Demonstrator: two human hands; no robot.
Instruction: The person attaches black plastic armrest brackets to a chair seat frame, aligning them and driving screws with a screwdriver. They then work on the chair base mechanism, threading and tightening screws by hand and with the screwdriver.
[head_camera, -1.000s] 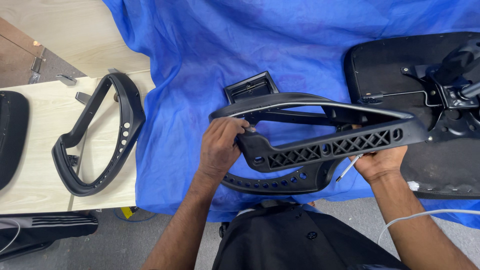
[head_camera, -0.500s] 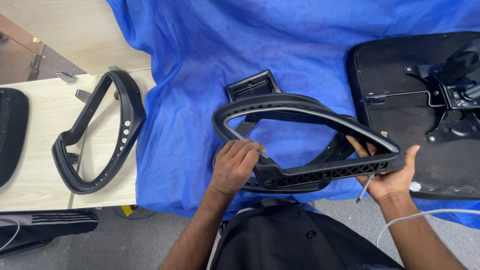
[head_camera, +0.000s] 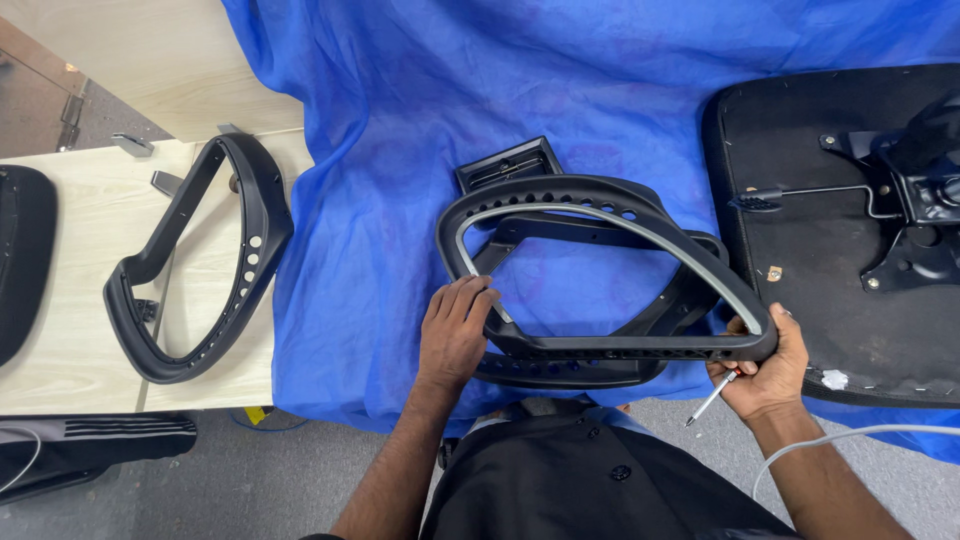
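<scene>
A black plastic chair armrest frame (head_camera: 600, 205), a closed loop with rows of holes, rests on the blue cloth (head_camera: 400, 130) in front of me. My left hand (head_camera: 455, 330) grips its lower left bar. My right hand (head_camera: 765, 365) holds its lower right corner and also a thin silver screwdriver (head_camera: 708, 402) that points down. A second black bracket piece (head_camera: 510, 165) lies under the frame.
A matching black armrest frame (head_camera: 190, 265) lies on the light wood board at the left. An upturned black seat base (head_camera: 830, 250) with its metal mechanism (head_camera: 920, 190) sits at the right. A white cable (head_camera: 850, 435) runs by my right arm.
The frame has been turned from lying on its edge with the ribbed side facing me to lying flat as an open loop. Both hands have shifted lower along it.
</scene>
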